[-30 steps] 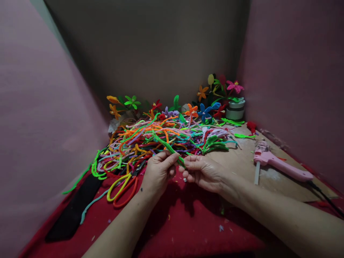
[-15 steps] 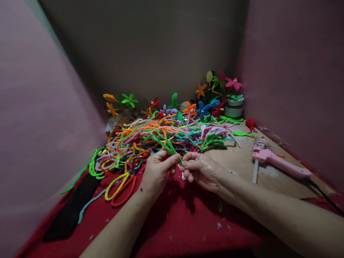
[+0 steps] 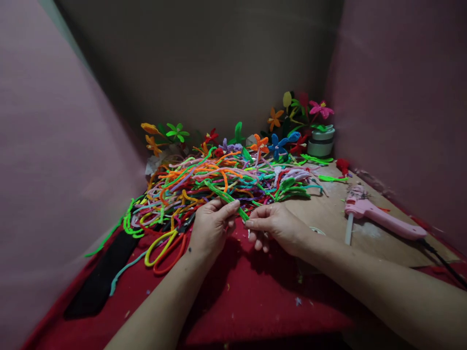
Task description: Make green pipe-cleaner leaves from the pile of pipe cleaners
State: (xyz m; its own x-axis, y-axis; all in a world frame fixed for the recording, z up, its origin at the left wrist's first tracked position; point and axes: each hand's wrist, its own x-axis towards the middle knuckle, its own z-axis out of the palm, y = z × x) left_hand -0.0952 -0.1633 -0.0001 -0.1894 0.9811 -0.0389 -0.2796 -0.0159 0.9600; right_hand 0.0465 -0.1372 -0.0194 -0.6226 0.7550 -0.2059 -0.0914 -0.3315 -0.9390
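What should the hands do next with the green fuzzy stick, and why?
Probably a small twist of the near end with the right hand. Both hands already pinch the green pipe cleaner: the left hand grips its middle, and the right thumb and finger hold its tip just above the red cloth. So the stick is steadied and only that short end is free to bend.

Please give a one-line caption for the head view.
Left hand and right hand pinch a green pipe cleaner over red cloth, glue gun nearby.

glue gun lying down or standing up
Lying down: the pink glue gun rests on its side on the brown board, not propped upright.
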